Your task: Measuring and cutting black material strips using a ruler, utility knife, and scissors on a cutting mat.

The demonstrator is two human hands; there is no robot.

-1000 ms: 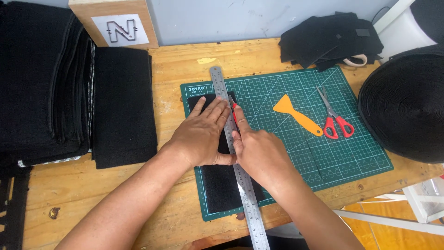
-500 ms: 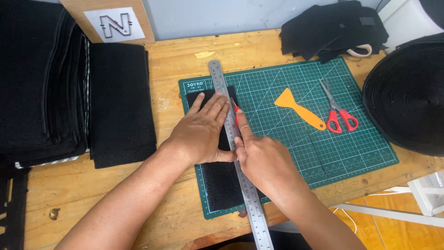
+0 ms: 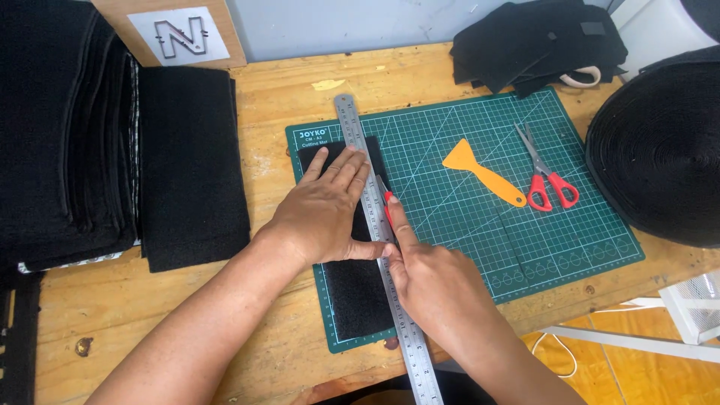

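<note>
My left hand (image 3: 326, 206) lies flat, fingers spread, pressing a long steel ruler (image 3: 358, 142) down over a black fabric strip (image 3: 360, 300) on the green cutting mat (image 3: 480, 240). My right hand (image 3: 431, 281) grips a red-tipped cutter (image 3: 387, 201) with its index finger stretched along it, the blade against the ruler's right edge. The strip runs lengthwise under the ruler, with most of it to the ruler's left, and my left hand hides its middle part.
An orange plastic scraper (image 3: 481, 172) and red-handled scissors (image 3: 546, 176) lie on the mat to the right. A stack of black fabric (image 3: 112, 165) fills the left side. A big roll of black webbing (image 3: 660, 150) sits at right, black pieces (image 3: 536, 41) at the back.
My right hand with the cutter has slid slightly toward me along the ruler. My left hand stays pressed in the same spot.
</note>
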